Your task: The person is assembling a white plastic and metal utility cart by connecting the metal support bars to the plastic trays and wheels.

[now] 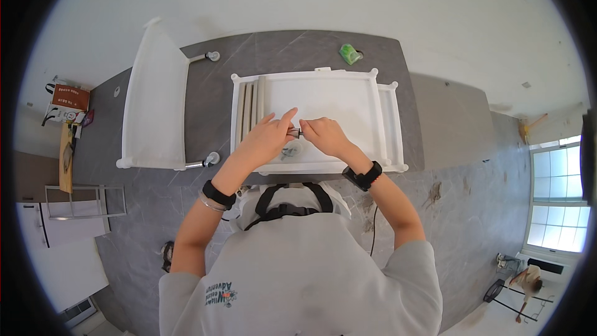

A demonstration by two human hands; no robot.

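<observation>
Over the near part of a white tray shelf (329,96), my two hands meet on a small metal piece with a dark end (296,132). My left hand (267,138) grips its left side, with the index finger raised off it. The thumb and fingers of my right hand (324,135) pinch the right side. Just below the fingers is a pale, partly see-through wheel-like part (291,149); I cannot tell whether it joins the metal piece. Several beige tubes (249,109) lie side by side at the tray's left end.
A second white tray (390,127) lies partly under the first. To the left, another white shelf (155,99) stands on edge, with caster wheels (213,56) on its legs. A green packet (351,54) sits on the grey table (273,46). Another person (528,280) is at far right.
</observation>
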